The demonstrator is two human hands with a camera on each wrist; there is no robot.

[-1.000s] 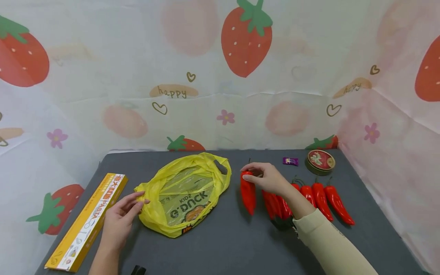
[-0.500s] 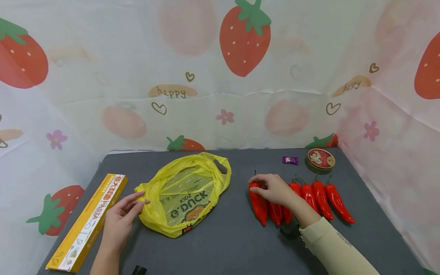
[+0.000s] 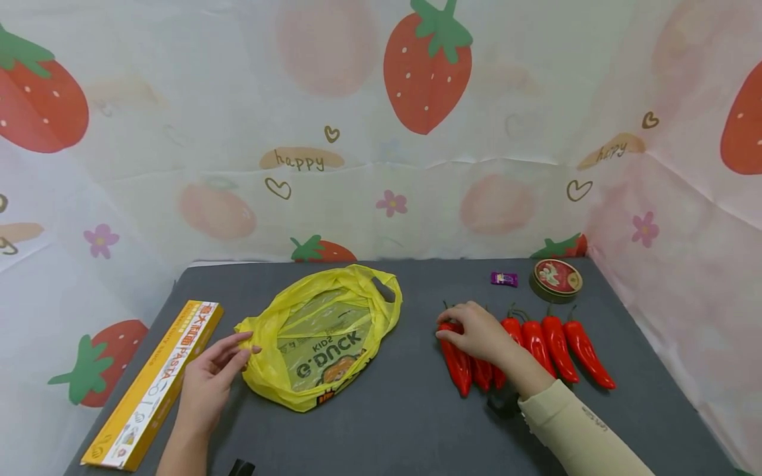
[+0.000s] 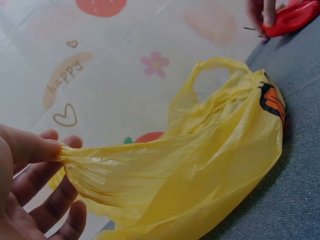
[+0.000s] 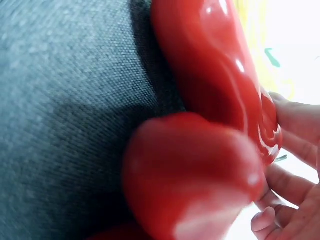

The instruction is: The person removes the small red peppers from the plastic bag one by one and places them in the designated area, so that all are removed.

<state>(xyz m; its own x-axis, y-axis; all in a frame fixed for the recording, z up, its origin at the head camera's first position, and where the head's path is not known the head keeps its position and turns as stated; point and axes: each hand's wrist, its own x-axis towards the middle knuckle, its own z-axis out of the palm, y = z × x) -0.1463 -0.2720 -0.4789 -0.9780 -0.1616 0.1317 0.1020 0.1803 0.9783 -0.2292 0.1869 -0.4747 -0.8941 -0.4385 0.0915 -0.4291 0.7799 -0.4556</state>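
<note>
My left hand (image 3: 205, 383) pinches the left edge of a yellow plastic bag (image 3: 262, 383) between thumb and fingers. The left wrist view shows that bag (image 4: 165, 185) stretched from the fingertips, its other handle loop standing up. Over at the right, my right hand (image 3: 482, 336) holds a glossy red chili pepper (image 3: 457, 370) near its stem end, thumb on the near side. This pepper is the leftmost of a row lying side by side. Seen from the right wrist, the red peppers (image 5: 200, 65) fill the middle, with fingers (image 5: 295, 117) at the right; palm and forearm hide part of the row.
More red chili peppers (image 3: 586, 354) continue the row rightward. Behind them sit a round red-topped tin (image 3: 556, 277) and a small purple wrapped sweet (image 3: 504, 279). A long yellow pasta box (image 3: 151, 390) lies by the left hand. A printed cloth (image 3: 357, 132) hangs behind the grey table (image 3: 411, 423).
The right hand has carried the red chili pepper rightward and toward the near side, up against the other peppers in the row. The left hand has stayed on the bag's edge.
</note>
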